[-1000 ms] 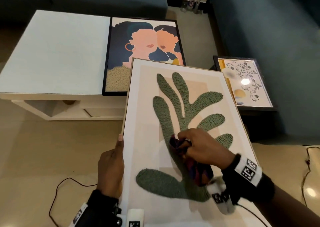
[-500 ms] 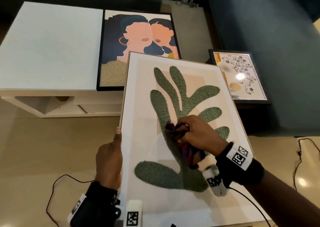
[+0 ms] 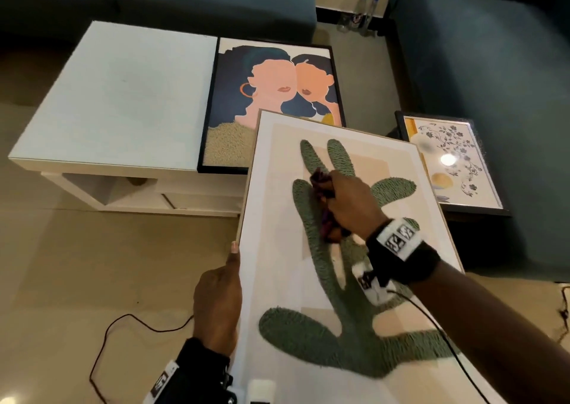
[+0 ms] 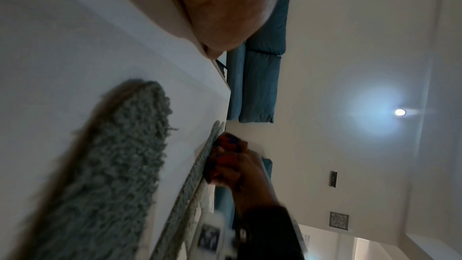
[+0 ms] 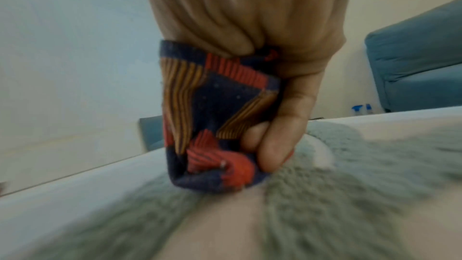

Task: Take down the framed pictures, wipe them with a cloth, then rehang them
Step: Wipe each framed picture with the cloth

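Gripping a bunched cloth (image 3: pixel 324 184), the right hand (image 3: pixel 348 206) presses it onto the leaf picture (image 3: pixel 277 280) whose edge the left hand (image 3: pixel 217 305) clasps.

A white tabletop (image 3: pixel 117 95) stands on a glossy beige floor (image 3: pixel 92 264); teal sofas (image 3: pixel 493 48) flank it; a ceiling light (image 4: pixel 400 112) glows; cream walls (image 4: pixel 325 46) rise behind.
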